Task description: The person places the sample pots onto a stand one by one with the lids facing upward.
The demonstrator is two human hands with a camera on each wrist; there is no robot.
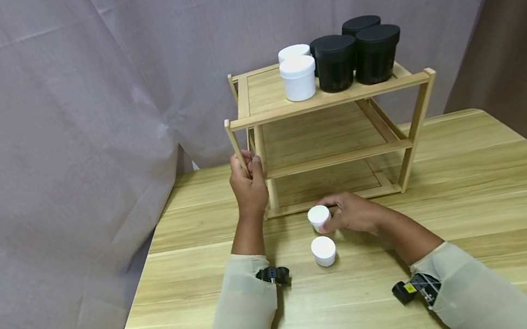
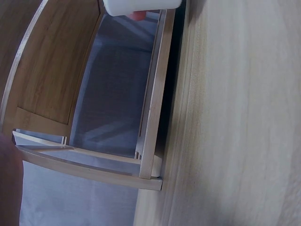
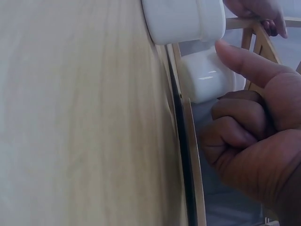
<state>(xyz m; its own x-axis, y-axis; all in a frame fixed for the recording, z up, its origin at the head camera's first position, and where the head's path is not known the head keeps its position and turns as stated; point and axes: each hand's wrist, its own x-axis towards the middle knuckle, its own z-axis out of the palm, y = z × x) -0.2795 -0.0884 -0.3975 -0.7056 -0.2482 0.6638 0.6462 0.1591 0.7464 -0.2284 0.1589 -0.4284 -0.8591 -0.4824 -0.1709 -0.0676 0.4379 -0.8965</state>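
Observation:
My left hand grips the front left post of a wooden rack, fingers curled round the wood. With thumb and fingers my right hand holds a small white lidded jar just in front of the rack's bottom shelf. The thumb lies on the jar's near side, seen also in the right wrist view, where the held jar is partly behind the thumb. A second small white jar stands upright on the table, nearer to me.
The rack's top shelf carries white jars and several larger black jars. Its middle shelf and bottom shelf lie below. The wooden table extends right of the rack; a grey cloth hangs behind and left.

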